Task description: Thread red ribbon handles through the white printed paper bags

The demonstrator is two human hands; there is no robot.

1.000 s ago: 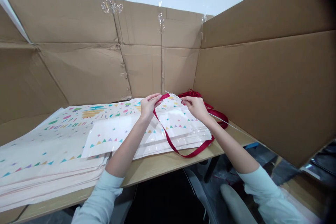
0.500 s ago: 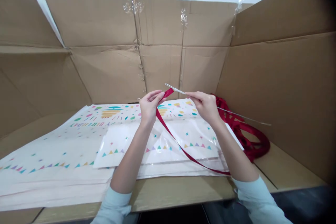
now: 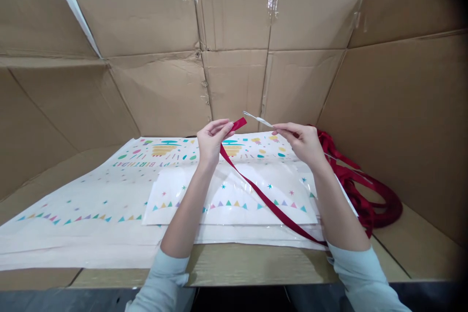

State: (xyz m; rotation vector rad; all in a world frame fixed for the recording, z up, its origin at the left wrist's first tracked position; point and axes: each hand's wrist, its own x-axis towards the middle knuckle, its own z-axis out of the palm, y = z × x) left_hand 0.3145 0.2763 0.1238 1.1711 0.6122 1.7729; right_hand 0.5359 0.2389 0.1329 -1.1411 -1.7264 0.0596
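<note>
My left hand (image 3: 212, 144) pinches a dark red ribbon (image 3: 261, 194) close to its end, which sticks up past the fingertips. From there the ribbon hangs down and runs right, passing under my right forearm. My right hand (image 3: 300, 142) is closed on a thin, pale wire tool with a looped tip (image 3: 259, 119). The loop points left and sits just above and beside the ribbon end, apart from it. Its thin shaft shows again behind my right wrist. Below both hands lie white printed sheets (image 3: 109, 190) with party flags, stars and birthday lettering.
A heap of dark red ribbon (image 3: 383, 204) lies at the right, beside a smaller clear-wrapped pack (image 3: 234, 214) on the sheets. Cardboard walls (image 3: 234, 19) enclose the back and both sides. The tabletop's front edge (image 3: 256, 278) runs below my forearms.
The looped tip and the ribbon end have drawn slightly apart, and my right hand has shifted a little right. The camera view has tilted down. Both hands keep their hold.
</note>
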